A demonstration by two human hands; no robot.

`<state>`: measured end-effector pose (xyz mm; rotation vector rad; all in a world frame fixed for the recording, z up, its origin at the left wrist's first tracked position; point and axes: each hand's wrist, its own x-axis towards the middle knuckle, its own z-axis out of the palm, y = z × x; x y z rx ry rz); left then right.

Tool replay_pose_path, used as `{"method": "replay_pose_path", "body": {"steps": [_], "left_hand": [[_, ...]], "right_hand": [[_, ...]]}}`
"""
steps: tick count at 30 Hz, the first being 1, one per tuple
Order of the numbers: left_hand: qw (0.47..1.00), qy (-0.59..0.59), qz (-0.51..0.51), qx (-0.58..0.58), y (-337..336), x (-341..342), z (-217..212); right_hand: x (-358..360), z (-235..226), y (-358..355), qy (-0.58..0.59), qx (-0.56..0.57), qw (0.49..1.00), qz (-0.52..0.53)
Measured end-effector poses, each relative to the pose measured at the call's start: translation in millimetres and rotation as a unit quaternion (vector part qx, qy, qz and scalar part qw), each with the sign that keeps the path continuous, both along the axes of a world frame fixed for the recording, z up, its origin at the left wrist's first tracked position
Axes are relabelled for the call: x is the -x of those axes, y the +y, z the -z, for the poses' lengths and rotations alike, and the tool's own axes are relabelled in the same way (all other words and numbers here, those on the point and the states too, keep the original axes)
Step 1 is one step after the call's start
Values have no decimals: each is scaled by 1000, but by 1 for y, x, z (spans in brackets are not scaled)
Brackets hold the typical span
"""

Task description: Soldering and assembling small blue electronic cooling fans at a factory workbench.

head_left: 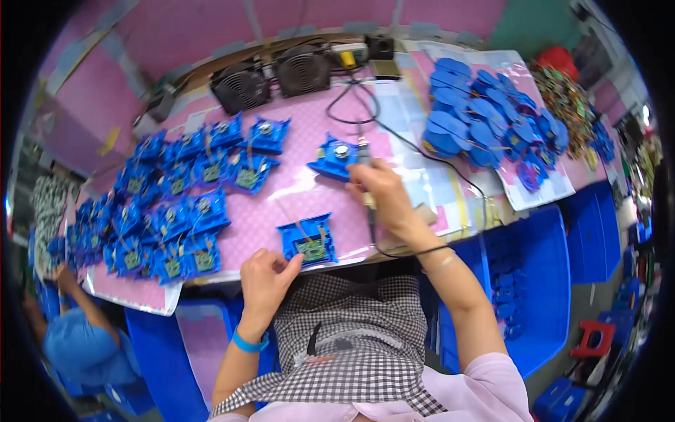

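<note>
My right hand (pixel 385 193) is closed around a soldering iron (pixel 363 153), its metal end pointing away from me. Beside that metal end lies a blue plastic housing with a round silvery part (pixel 335 156). My left hand (pixel 267 278) is at the table's front edge, fingers curled and thumb stretched toward a blue housing with a green circuit board (pixel 311 247). The thumb reaches this housing's near left corner; whatever the fingers hold, if anything, is hidden. Thin wires rise from the board.
Rows of similar blue housings (pixel 176 218) cover the table's left side. Flat blue parts (pixel 485 116) are heaped at the right, beside a wire pile (pixel 566 105). Two black fans (pixel 302 69) stand behind. A black cord (pixel 439 160) loops rightward. Blue bins (pixel 541 302) sit below; another person (pixel 88 348) is at left.
</note>
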<state>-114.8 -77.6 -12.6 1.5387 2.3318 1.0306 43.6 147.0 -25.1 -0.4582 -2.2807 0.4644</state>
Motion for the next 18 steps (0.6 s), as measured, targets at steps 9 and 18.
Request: {"method": "replay_pose_path", "body": {"steps": [9, 18], "left_hand": [[999, 30, -23, -27, 25, -12, -21], [984, -155, 62, -64, 71, 12, -49]], "right_hand": [[-33, -23, -25, 41, 19, 997, -55], [-61, -24, -59, 188, 365, 911, 50]]}}
